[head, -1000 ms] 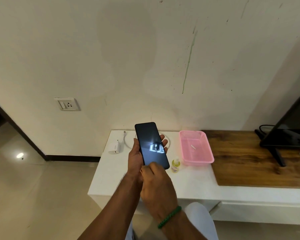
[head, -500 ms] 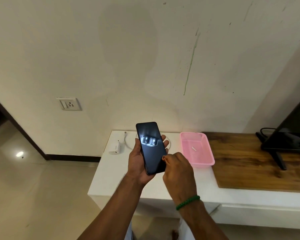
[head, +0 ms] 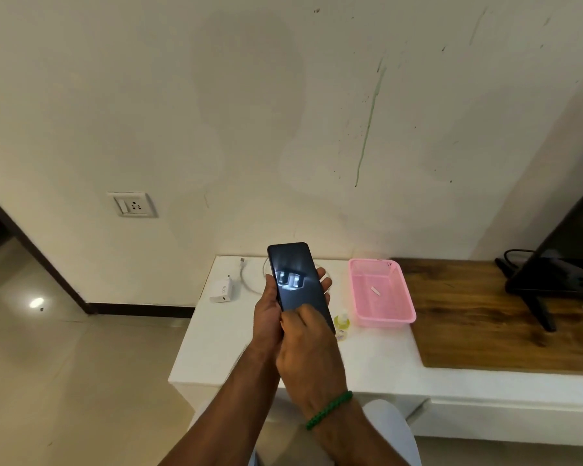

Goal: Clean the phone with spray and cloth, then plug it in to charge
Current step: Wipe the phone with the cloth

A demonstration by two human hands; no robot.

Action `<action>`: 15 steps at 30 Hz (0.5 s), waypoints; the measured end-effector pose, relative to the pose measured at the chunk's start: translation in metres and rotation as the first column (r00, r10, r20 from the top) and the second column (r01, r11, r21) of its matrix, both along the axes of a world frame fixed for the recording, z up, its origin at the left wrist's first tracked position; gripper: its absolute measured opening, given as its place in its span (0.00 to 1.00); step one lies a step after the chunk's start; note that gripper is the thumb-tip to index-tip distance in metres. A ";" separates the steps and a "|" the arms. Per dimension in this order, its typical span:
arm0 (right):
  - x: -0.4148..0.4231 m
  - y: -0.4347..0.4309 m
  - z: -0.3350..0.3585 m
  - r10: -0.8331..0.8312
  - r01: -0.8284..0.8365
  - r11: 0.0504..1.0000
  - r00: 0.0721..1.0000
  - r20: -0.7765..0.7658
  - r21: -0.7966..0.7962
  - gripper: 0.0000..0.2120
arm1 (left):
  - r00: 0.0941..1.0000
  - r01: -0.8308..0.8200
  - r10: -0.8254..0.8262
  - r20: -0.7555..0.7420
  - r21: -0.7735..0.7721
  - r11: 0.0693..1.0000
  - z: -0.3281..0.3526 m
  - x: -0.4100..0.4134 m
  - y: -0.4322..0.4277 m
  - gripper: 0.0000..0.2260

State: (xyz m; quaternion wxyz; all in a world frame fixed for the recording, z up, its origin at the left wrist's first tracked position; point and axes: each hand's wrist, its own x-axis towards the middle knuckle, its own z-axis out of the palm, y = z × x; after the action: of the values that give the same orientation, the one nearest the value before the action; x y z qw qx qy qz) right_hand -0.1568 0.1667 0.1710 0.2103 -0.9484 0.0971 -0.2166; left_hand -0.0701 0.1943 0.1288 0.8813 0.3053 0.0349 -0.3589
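Observation:
My left hand (head: 266, 317) holds a black phone (head: 295, 277) upright over the white table (head: 223, 348), with its dark screen facing me and reflecting lights. The curled fingers of my right hand (head: 308, 351) press on the lower part of the screen and hide the phone's bottom end. No cloth shows in either hand. A small yellow spray bottle (head: 342, 322) stands on the table just right of my hands. The white charger adapter (head: 223, 290) and its white cable (head: 249, 280) lie at the table's back left. A wall socket (head: 133, 205) sits to the left, above the floor.
A pink plastic basket (head: 384, 322) with a small white item inside stands right of the bottle. Further right are a wooden top (head: 485, 324) and a black TV on its stand (head: 566, 257). Tiled floor lies to the left of the table.
My right hand went from the phone's bottom to its right edge and is now back over the lower screen. The spray bottle, hidden half a second ago, shows again.

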 end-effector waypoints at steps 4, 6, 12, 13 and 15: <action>-0.001 -0.002 -0.001 0.037 -0.037 0.998 0.999 0.006 0.050 0.11 | 1.000 0.007 -0.007 0.007 -0.035 0.999 -0.003 0.001 0.003 0.29; 0.001 -0.008 0.000 0.027 -0.027 0.997 1.000 0.002 0.067 0.06 | 1.000 0.029 -0.029 -0.001 -0.052 0.998 -0.003 0.000 0.003 0.30; 0.011 -0.044 0.005 -0.052 0.051 0.995 0.999 -0.001 0.086 0.06 | 0.997 0.075 -0.074 0.012 -0.084 0.994 -0.006 -0.002 0.002 0.29; 0.012 -0.048 0.005 -0.064 0.064 0.995 0.998 0.002 0.078 0.07 | 0.996 0.085 -0.084 0.019 -0.089 0.992 -0.007 -0.002 0.002 0.29; 0.014 -0.053 0.005 -0.087 0.087 0.994 0.996 -0.001 0.071 0.08 | 0.995 0.103 -0.100 0.029 -0.094 0.990 -0.007 -0.003 0.002 0.29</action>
State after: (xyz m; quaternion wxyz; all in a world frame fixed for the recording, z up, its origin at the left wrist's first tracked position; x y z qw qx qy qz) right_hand -0.1432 0.1137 0.1756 0.2343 -0.9350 0.1459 -0.2228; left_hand -0.0730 0.1967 0.1219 0.8759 0.2686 -0.0086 -0.4007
